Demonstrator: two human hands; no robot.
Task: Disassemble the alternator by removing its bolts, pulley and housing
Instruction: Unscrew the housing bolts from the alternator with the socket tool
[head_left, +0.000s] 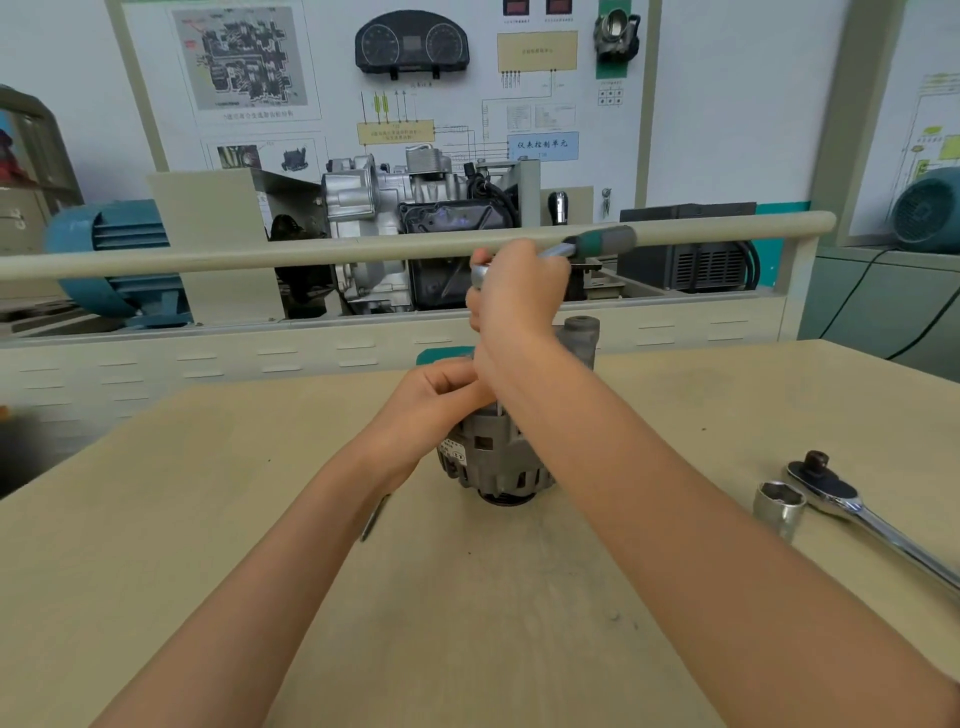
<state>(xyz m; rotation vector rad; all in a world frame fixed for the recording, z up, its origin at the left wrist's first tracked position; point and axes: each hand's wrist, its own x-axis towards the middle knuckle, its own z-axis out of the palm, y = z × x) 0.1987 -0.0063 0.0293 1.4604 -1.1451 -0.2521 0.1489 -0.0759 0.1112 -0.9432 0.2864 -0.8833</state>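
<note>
Head view showed the alternator (496, 457) standing mid-table (208, 519). The left hand (431, 397) curled its fingers around the top of its housing. The right hand (514, 291) gripped a ratchet (597, 244) (green-handled) above it. A second ratchet (852, 504) and socket (779, 506) lay well to the right.

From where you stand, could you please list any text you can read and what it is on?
"仪表控制单元": blue label on the wall board.
Caption under the board's grey diagram: blurred, unreadable.
Yellow boxes on the board: print too small.
Sticker on the alternator: too small to read.
</note>
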